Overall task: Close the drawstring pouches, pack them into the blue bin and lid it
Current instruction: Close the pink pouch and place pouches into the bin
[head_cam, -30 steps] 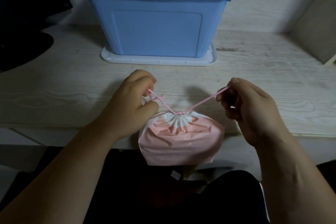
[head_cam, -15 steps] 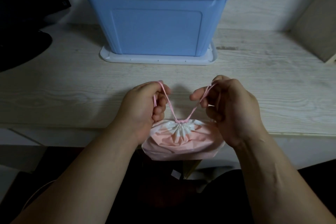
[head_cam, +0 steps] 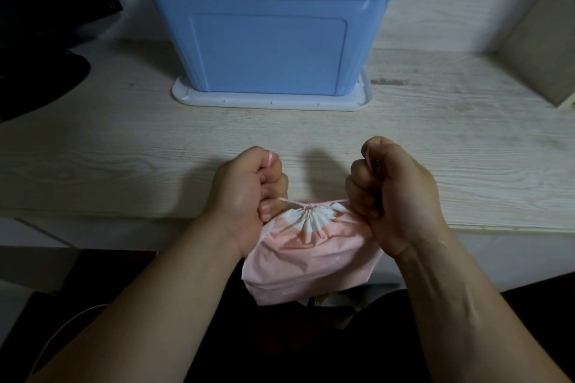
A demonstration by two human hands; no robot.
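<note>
Left hand (head_cam: 245, 196) and right hand (head_cam: 395, 196) each grip the cord (head_cam: 326, 203) in curled fingers — pull evenly apart, level, so the pouch (head_cam: 311, 264) mouth cinches.

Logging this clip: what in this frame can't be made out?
Head view only.
Inside of the blue bin: hidden by its front wall, far rim cut by the top edge.
Contents of the pink pouch: hidden by its opaque, cinched material.
Ends of the drawstring: buried inside the left hand and right hand.
Dark object at left: cropped, too dim.
</note>
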